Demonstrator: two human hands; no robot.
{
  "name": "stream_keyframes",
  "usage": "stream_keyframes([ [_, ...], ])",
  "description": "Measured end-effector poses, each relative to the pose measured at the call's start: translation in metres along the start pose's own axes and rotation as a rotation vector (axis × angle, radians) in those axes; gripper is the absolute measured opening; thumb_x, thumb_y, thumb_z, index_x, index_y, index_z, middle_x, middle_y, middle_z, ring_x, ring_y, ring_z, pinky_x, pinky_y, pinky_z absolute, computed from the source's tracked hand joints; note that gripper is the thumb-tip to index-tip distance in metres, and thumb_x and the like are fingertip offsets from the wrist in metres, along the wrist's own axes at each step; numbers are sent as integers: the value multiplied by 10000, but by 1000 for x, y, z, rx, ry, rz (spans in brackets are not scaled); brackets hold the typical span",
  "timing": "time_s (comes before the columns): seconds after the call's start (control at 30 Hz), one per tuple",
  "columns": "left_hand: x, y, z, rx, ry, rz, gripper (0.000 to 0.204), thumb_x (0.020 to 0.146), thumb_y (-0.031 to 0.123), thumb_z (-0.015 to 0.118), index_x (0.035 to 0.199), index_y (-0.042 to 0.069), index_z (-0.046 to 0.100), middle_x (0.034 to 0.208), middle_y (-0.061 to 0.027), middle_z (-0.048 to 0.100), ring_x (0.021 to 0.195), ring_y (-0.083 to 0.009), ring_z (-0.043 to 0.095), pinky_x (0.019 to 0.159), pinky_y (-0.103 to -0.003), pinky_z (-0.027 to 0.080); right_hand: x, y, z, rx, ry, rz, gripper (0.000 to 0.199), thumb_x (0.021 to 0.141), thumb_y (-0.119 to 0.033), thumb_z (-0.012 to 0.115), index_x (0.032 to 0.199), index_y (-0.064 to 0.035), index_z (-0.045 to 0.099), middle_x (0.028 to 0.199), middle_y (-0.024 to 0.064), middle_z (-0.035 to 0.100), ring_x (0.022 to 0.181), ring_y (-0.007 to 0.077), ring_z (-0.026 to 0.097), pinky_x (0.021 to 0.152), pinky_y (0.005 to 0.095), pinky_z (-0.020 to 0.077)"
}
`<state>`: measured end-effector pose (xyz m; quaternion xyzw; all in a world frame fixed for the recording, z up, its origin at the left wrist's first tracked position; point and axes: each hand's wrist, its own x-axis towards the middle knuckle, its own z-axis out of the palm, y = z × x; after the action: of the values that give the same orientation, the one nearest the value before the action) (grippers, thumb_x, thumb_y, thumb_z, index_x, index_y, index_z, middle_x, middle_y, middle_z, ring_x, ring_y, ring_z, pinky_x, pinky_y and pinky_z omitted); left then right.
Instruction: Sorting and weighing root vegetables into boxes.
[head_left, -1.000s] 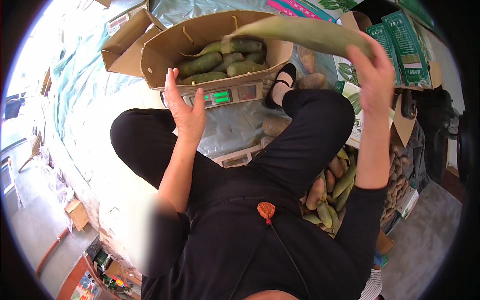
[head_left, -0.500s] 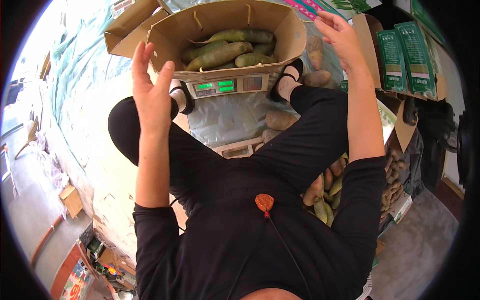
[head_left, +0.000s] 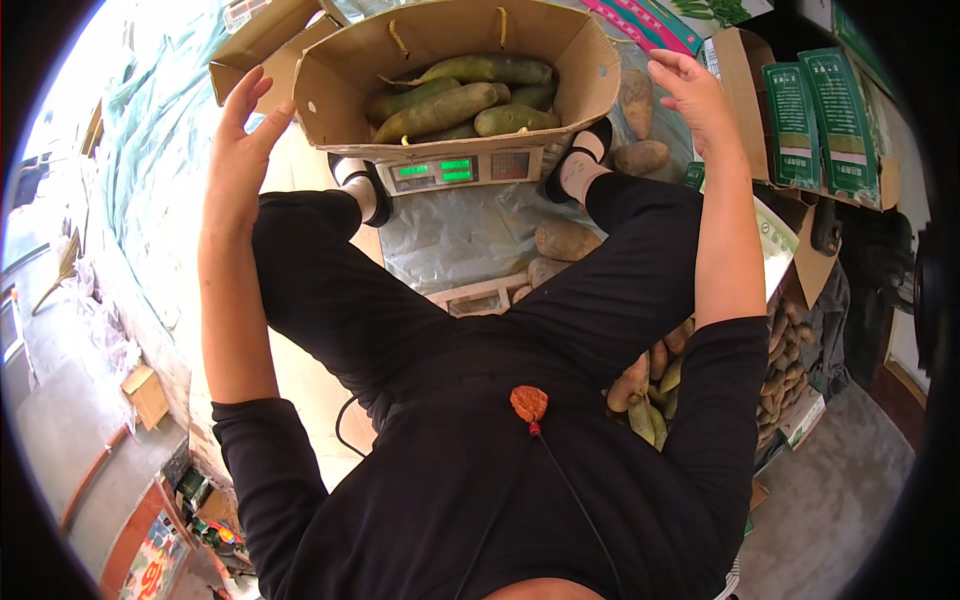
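Observation:
An open cardboard box [head_left: 345, 65] with yellow cord handles sits on a digital scale [head_left: 462, 171] whose green display is lit. Several long green radishes [head_left: 440, 112] lie inside it. To the left of the box, my left hand [head_left: 243, 145] is raised with the thumb and fingers apart, holding nothing. My right hand [head_left: 703, 108] hovers beyond the right side of the box, its fingers loosely spread and nothing in them. Neither hand appears to touch the box.
Brownish radishes [head_left: 640, 157] lie on plastic sheeting right of the scale. More radishes [head_left: 655, 385] are heaped beside my right thigh. Green cartons [head_left: 840, 125] stand at the far right. Another open cardboard box [head_left: 258, 45] is behind on the left.
My left hand has moved left, away from the box's side. My right hand has shifted slightly right and down. The box and radishes stay in place on the scale.

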<state>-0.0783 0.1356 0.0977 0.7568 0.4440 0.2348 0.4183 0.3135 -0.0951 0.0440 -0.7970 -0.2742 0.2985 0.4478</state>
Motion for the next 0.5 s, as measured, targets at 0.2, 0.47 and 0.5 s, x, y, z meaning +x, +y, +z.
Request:
stream_keyframes([
  [0.2, 22, -9, -12, 90, -106, -94, 615, 848, 309, 627, 1367, 67, 403, 1347, -160, 458, 1266, -291, 408, 1040, -414, 317, 6, 0, 5, -108, -53, -1, 456, 832, -396, 641, 1186, -112, 590, 1127, 28, 612, 1055, 133, 535, 809, 295, 412],
  [0.47, 56, -32, -35, 340, -389, -282, 497, 874, 363, 584, 1207, -6, 559, 1162, -154, 595, 1132, -246, 526, 972, -347, 375, 13, -7, 20, -258, -63, 97, 408, 800, -358, 686, 952, 19, 658, 887, 74, 658, 814, 122, 572, 733, 271, 450],
  [0.5, 60, -32, -27, 395, -404, -279, 450, 874, 370, 578, 1109, -13, 615, 1074, -129, 631, 1035, -213, 561, 915, -334, 403, 16, -1, 18, -260, -63, 85, 408, 800, -358, 686, 952, 19, 658, 887, 74, 658, 814, 122, 572, 733, 271, 450],
])
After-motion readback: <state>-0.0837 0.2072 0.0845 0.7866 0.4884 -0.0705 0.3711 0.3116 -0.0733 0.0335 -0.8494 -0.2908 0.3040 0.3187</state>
